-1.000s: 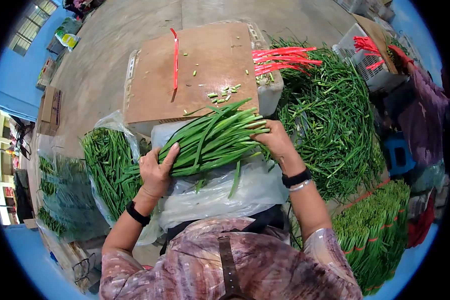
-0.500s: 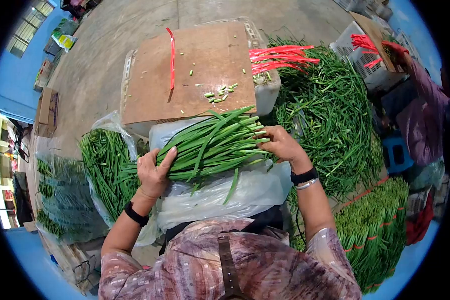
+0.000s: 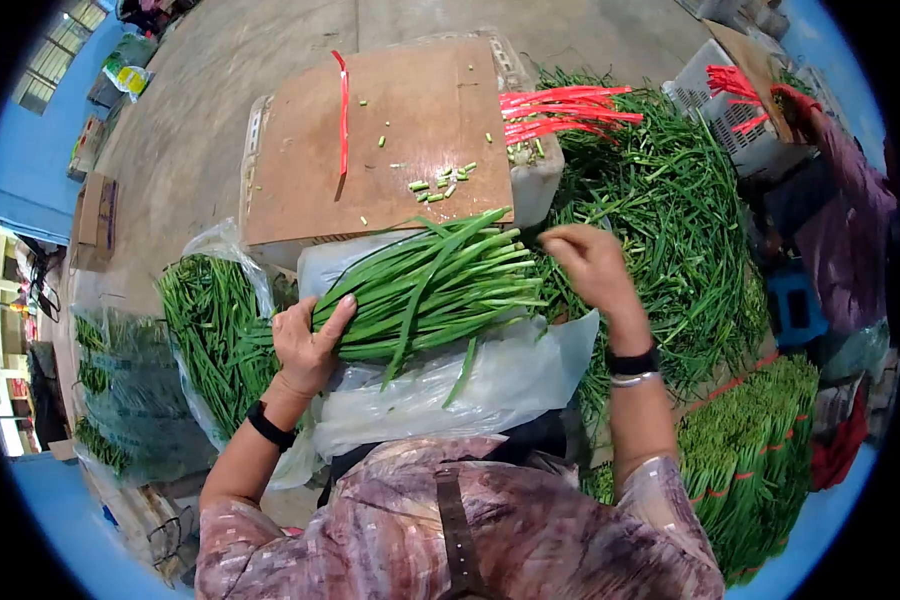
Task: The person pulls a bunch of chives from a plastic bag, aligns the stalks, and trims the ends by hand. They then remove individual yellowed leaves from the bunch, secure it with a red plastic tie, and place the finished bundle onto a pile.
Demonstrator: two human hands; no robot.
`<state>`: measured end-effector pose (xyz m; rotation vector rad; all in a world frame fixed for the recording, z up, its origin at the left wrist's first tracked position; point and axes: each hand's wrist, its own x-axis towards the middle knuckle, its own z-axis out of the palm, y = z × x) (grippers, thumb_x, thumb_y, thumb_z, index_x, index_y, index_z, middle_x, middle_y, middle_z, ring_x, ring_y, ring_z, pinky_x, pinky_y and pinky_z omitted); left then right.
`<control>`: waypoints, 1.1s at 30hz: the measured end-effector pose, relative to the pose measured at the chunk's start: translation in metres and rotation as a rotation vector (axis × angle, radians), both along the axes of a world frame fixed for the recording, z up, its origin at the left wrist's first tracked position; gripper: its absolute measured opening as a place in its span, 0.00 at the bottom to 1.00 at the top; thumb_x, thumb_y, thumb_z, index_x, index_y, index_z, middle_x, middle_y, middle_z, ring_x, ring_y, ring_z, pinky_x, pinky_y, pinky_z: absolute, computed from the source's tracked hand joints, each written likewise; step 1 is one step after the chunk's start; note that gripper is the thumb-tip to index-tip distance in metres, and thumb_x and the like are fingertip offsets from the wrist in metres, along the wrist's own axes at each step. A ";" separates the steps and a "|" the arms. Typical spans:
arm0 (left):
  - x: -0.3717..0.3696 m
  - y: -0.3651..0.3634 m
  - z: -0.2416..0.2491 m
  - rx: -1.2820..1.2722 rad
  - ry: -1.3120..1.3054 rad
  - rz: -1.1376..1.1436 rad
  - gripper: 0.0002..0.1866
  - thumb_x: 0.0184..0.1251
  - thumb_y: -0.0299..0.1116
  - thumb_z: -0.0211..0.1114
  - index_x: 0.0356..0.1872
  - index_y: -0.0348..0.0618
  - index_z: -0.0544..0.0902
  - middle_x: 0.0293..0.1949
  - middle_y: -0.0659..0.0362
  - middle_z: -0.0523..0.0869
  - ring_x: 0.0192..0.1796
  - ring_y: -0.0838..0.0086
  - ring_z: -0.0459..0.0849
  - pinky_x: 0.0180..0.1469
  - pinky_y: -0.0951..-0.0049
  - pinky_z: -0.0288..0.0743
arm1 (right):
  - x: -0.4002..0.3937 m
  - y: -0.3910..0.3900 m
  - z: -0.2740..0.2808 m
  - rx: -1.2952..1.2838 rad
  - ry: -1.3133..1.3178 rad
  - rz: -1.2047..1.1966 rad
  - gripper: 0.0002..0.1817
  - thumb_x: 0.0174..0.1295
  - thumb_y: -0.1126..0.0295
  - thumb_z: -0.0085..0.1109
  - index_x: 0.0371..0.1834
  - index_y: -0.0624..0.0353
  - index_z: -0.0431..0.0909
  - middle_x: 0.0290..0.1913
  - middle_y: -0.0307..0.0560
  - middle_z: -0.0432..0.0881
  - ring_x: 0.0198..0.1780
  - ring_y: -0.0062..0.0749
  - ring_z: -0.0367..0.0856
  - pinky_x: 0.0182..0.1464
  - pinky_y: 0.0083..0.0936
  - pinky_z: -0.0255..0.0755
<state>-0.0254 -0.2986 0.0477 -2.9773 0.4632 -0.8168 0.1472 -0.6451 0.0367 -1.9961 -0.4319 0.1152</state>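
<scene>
My left hand [image 3: 308,342] is wrapped round the leafy end of a bunch of garlic chives [image 3: 430,290], thumb on top. The bunch lies across my lap on clear plastic sheeting [image 3: 450,405], its pale cut ends pointing right. My right hand [image 3: 592,268] hovers just right of those cut ends, apart from them, its fingers curled together; anything between them is too small to make out. Just beyond the bunch is a brown board [image 3: 400,120] on a white crate, bearing one red tie strip [image 3: 344,120] and several cut stem bits [image 3: 435,186].
Red strips [image 3: 570,110] stick out past the board's right side. A large heap of loose chives [image 3: 660,240] lies to the right, with tied bundles [image 3: 755,450] nearer me. Bagged greens [image 3: 215,330] are at left. Another person's sleeve [image 3: 845,230] shows far right, near a blue stool [image 3: 796,308].
My right hand has let go of the bunch's cut ends and moved right and slightly up. My left hand keeps its grip in about the same place.
</scene>
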 end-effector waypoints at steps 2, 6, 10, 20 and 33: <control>0.006 -0.001 0.000 0.012 -0.018 -0.001 0.29 0.50 0.28 0.62 0.57 0.63 0.79 0.41 0.53 0.78 0.39 0.64 0.78 0.39 0.67 0.66 | -0.005 0.038 0.010 -0.103 -0.179 0.108 0.13 0.58 0.61 0.59 0.31 0.62 0.83 0.35 0.53 0.83 0.39 0.46 0.81 0.43 0.35 0.74; 0.002 -0.001 0.002 0.020 -0.012 0.024 0.28 0.50 0.28 0.62 0.57 0.65 0.78 0.41 0.54 0.78 0.37 0.65 0.78 0.38 0.67 0.65 | -0.021 0.071 0.007 -0.188 -0.138 0.103 0.16 0.56 0.59 0.60 0.23 0.63 0.81 0.28 0.60 0.79 0.37 0.52 0.78 0.36 0.44 0.72; 0.000 -0.001 0.002 0.010 -0.029 0.024 0.28 0.51 0.28 0.62 0.57 0.65 0.79 0.40 0.55 0.78 0.37 0.67 0.77 0.38 0.68 0.65 | -0.023 0.079 -0.006 0.135 -0.112 0.039 0.09 0.52 0.68 0.64 0.25 0.65 0.81 0.26 0.55 0.80 0.33 0.49 0.79 0.35 0.39 0.72; 0.000 -0.001 -0.001 0.011 -0.051 0.004 0.27 0.49 0.28 0.64 0.54 0.64 0.81 0.41 0.56 0.79 0.38 0.68 0.78 0.40 0.69 0.66 | -0.007 0.031 0.009 0.067 0.332 0.323 0.12 0.59 0.67 0.57 0.28 0.68 0.77 0.23 0.37 0.76 0.27 0.17 0.68 0.30 0.21 0.66; 0.002 0.001 0.001 0.009 -0.034 -0.028 0.28 0.49 0.27 0.64 0.55 0.63 0.79 0.41 0.56 0.78 0.36 0.68 0.77 0.39 0.70 0.65 | 0.019 -0.132 -0.065 -1.039 0.163 -0.008 0.11 0.56 0.70 0.60 0.40 0.64 0.80 0.37 0.54 0.83 0.37 0.48 0.82 0.40 0.38 0.75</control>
